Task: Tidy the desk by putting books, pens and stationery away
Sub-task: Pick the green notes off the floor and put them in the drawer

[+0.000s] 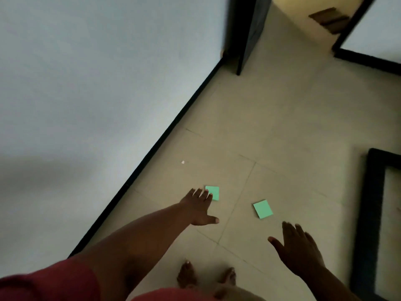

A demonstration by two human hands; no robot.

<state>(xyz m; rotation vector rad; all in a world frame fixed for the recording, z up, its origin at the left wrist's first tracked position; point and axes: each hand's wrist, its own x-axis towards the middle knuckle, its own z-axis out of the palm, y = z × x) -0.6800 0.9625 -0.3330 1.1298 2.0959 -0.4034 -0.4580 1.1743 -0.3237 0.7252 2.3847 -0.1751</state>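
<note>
Two green sticky notes lie on the tiled floor [282,118]: the left note [213,191] and the right note [263,209] (well apart). The left hand [198,208] reaches to the left one, fingers spread and empty. The right hand [300,248] hovers nearer, fingers wide, holding nothing.

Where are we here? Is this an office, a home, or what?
Probably a room in a home, though that's a guess: a tiled floor, a plain wall with dark skirting, an open dark door, and bare feet. No desk shows; two green sticky-note pads lie on the floor.

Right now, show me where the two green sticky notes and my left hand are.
Left green sticky note [213,192], head view, middle of its visible face.
Right green sticky note [263,209], head view, centre of the sheet.
Left hand [198,210], head view, back of the hand.
</note>
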